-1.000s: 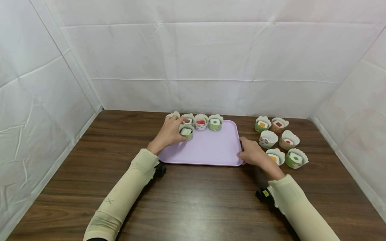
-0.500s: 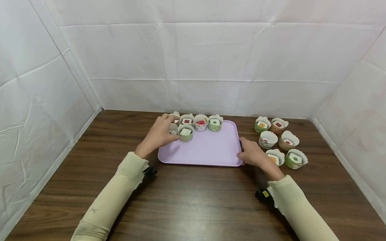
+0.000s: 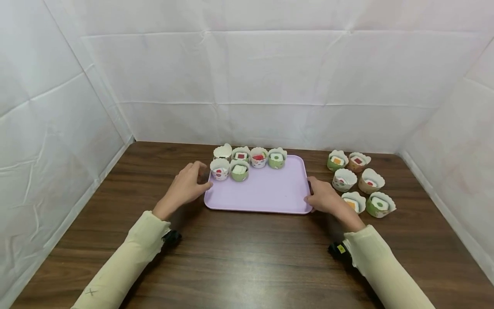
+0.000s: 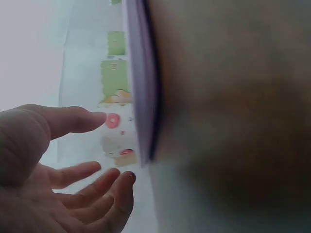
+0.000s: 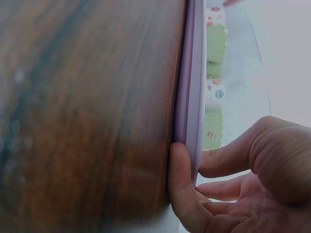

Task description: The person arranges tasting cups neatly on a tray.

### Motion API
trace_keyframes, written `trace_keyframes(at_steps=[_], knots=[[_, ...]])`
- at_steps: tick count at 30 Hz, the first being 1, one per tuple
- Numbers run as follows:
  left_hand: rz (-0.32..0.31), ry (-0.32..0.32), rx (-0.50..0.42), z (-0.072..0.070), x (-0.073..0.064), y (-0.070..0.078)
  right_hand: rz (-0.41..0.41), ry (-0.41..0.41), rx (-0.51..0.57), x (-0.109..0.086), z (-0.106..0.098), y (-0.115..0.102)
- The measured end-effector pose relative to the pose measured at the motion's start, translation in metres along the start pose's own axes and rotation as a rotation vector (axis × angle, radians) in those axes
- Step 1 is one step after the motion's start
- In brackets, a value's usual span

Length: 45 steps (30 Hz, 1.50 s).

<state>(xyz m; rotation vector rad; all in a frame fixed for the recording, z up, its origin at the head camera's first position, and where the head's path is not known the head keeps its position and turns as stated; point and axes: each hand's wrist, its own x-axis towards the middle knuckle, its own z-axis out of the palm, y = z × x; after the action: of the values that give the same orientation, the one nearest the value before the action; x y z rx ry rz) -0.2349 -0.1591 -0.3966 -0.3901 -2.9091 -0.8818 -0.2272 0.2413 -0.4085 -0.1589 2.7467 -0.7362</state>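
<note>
A lilac tray (image 3: 266, 193) lies on the table, bearing two rows of paper cupcake cups at its far left. In the front row are a white printed cup (image 3: 220, 170) and a green cup (image 3: 239, 171) with a pale piece inside. My left hand (image 3: 186, 183) is just left of the tray, fingers spread and holding nothing; in the left wrist view its thumb (image 4: 73, 121) overlaps the white cup. At the tray's right edge my right hand (image 3: 323, 195) grips the rim, with thumb and a finger (image 5: 181, 165) on either side of it.
Several more cups stand on the table to the right of the tray, among them a green cup (image 3: 380, 204) and a brown one (image 3: 358, 161), close by the right hand. White sheeting (image 3: 266, 77) encloses the brown wooden table (image 3: 247, 257) behind and at both sides.
My left hand has drawn back leftward off the cups, uncovering the white printed cup in the front row and the one behind it. The right hand stays at the tray's edge.
</note>
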Motion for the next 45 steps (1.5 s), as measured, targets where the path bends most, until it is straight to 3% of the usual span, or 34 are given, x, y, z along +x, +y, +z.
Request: trace_keyframes(at_steps=[5, 10, 13, 17, 25, 36, 45], knots=[[-0.071, -0.138, -0.052, 0.003, -0.004, -0.009, -0.005, -0.004, 0.015, -0.002, 0.002, 0.002], [-0.166, -0.302, -0.265, 0.003, -0.004, -0.007, -0.009, 0.003, 0.013, -0.003, 0.003, 0.003], [-0.198, -0.349, -0.368, 0.005, -0.002, -0.005, -0.006, 0.011, 0.004, -0.003, 0.002, 0.002], [-0.199, -0.362, -0.391, 0.007, 0.000, -0.004, -0.013, 0.013, 0.002, -0.003, 0.001, 0.002], [-0.128, -0.358, -0.356, 0.011, 0.003, -0.009, -0.042, 0.012, 0.018, -0.005, -0.001, 0.000], [-0.138, -0.358, -0.377, 0.011, 0.001, -0.011, -0.069, -0.010, 0.016, -0.005, -0.004, 0.005], [-0.137, -0.341, -0.393, 0.010, 0.002, -0.011, -0.097, -0.060, 0.017, -0.012, -0.022, 0.005]])
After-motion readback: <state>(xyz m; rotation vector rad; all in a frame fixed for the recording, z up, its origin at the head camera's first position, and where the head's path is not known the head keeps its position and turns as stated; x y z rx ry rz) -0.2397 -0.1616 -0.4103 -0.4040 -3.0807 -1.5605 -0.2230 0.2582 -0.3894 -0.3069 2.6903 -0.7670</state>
